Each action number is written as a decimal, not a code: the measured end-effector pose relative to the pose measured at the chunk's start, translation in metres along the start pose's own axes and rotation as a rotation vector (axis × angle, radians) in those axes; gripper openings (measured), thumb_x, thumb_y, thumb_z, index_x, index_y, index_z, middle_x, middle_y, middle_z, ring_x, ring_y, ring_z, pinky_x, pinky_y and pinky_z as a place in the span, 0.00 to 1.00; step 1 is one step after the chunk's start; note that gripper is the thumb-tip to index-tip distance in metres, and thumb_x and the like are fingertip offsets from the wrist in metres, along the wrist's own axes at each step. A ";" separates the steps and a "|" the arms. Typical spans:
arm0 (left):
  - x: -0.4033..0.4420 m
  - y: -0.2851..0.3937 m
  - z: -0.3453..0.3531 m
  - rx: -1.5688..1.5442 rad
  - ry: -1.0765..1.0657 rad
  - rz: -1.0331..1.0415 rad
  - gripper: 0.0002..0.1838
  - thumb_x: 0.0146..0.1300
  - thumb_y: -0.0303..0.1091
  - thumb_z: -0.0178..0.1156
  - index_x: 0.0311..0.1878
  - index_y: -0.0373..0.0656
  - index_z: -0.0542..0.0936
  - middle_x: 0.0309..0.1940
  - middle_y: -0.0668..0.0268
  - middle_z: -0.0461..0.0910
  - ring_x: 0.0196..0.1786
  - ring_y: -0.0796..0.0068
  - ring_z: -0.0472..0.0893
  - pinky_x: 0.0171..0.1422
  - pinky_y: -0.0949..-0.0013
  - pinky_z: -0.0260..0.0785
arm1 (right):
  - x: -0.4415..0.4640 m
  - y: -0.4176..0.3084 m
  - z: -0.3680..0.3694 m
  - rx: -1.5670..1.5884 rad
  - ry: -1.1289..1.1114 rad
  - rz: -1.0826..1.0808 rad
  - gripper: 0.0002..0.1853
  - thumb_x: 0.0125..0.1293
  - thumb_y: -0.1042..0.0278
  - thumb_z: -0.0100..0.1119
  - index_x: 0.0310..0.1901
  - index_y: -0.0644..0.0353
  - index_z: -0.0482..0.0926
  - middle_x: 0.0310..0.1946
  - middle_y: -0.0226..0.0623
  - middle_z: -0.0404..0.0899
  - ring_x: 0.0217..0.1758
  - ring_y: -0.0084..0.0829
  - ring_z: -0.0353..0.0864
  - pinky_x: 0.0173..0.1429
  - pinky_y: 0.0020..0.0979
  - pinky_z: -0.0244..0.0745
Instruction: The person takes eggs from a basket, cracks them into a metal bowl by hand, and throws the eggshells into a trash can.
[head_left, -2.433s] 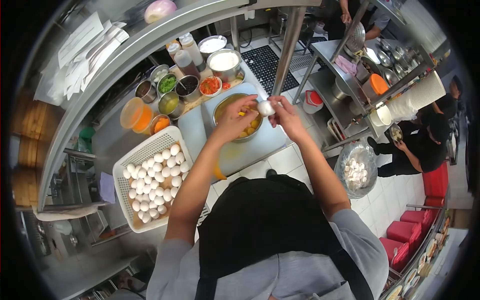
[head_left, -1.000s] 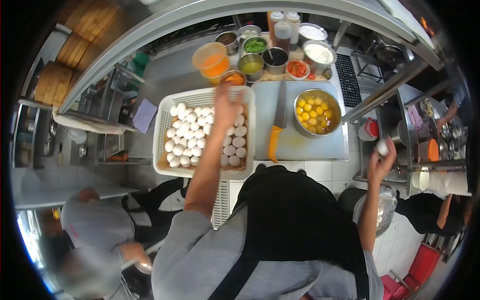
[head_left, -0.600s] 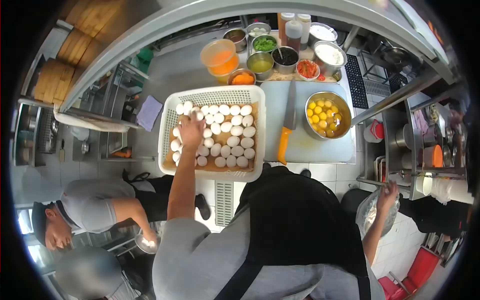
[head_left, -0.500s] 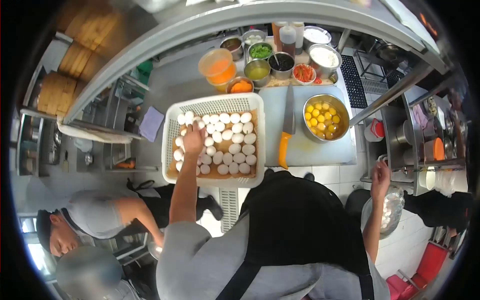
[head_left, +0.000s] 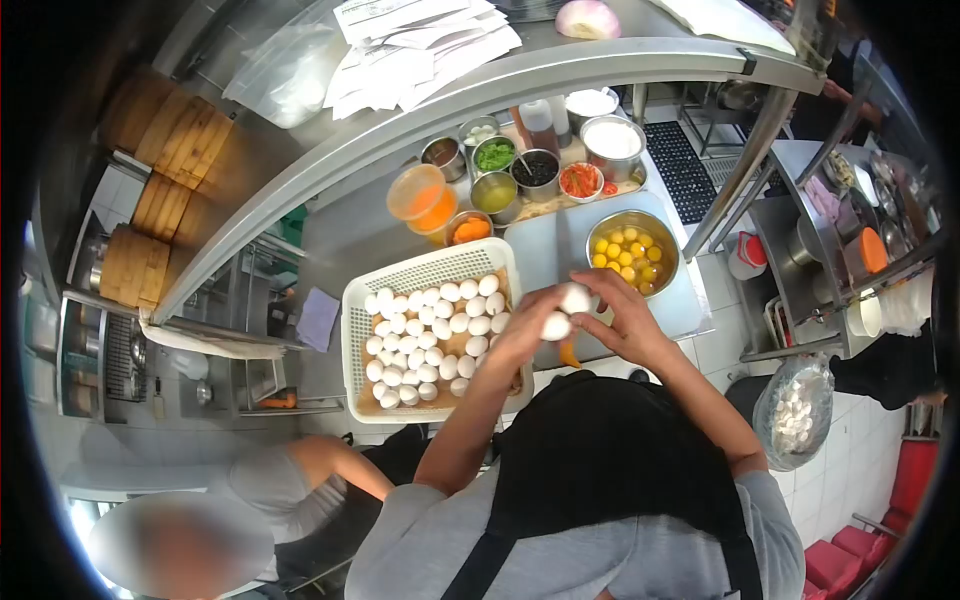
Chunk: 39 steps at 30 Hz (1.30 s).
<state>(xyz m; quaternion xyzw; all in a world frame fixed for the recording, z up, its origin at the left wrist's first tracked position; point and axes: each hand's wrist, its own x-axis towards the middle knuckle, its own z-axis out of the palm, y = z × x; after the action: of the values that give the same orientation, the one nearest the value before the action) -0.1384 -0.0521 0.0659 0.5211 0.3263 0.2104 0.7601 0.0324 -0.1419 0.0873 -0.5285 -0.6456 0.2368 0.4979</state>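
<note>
Two white eggs (head_left: 556, 326) are between my hands, above the near part of the cutting board (head_left: 650, 312). My left hand (head_left: 524, 322) is closed around the eggs from the left. The fingers and thumb of my right hand (head_left: 628, 318) curl about the upper egg (head_left: 575, 297). To the left, a white plastic basket (head_left: 352, 345) holds many whole eggs on brown cardboard. A steel bowl (head_left: 668, 232) with several yolks (head_left: 630, 262) in clear egg white sits on the board just beyond my right hand. The knife's orange handle (head_left: 568, 354) shows below my hands.
Behind the basket and board stand an orange-filled tub (head_left: 422, 203), steel pots, black sauce (head_left: 538, 170) and sliced red peppers (head_left: 580, 181). A metal shelf rail (head_left: 470, 76) crosses overhead. A bag-lined bin of eggshells (head_left: 793, 412) is at right. A co-worker (head_left: 285, 490) is at lower left.
My left hand has left the basket and moved right with eggs. My right hand has come in from the far right to meet it. The view has shifted, showing more of the upper shelf.
</note>
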 end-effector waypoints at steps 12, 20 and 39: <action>0.036 -0.007 0.048 0.052 -0.234 -0.127 0.19 0.74 0.45 0.51 0.56 0.39 0.72 0.25 0.64 0.77 0.23 0.76 0.76 0.24 0.74 0.64 | -0.025 0.126 -0.151 0.539 1.044 0.327 0.18 0.74 0.62 0.45 0.60 0.59 0.70 0.44 0.32 0.79 0.40 0.23 0.77 0.38 0.26 0.72; 0.043 -0.005 0.054 0.091 -0.257 -0.132 0.15 0.72 0.41 0.55 0.53 0.41 0.75 0.25 0.66 0.78 0.23 0.78 0.76 0.23 0.76 0.64 | 0.003 0.151 -0.146 0.289 0.839 0.299 0.19 0.77 0.54 0.44 0.60 0.54 0.73 0.39 0.26 0.79 0.34 0.16 0.72 0.37 0.20 0.67; 0.141 0.005 0.056 0.499 -0.247 0.275 0.17 0.62 0.29 0.59 0.53 0.35 0.79 0.36 0.67 0.81 0.30 0.83 0.78 0.23 0.77 0.69 | 0.006 0.088 -0.062 0.363 0.275 0.517 0.19 0.77 0.52 0.41 0.50 0.61 0.72 0.32 0.36 0.79 0.27 0.21 0.78 0.31 0.25 0.73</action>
<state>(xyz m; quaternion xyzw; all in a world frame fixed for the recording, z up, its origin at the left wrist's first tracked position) 0.0006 0.0061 0.0449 0.7527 0.1993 0.1597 0.6069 0.1273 -0.1209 0.0414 -0.6044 -0.3647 0.3926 0.5895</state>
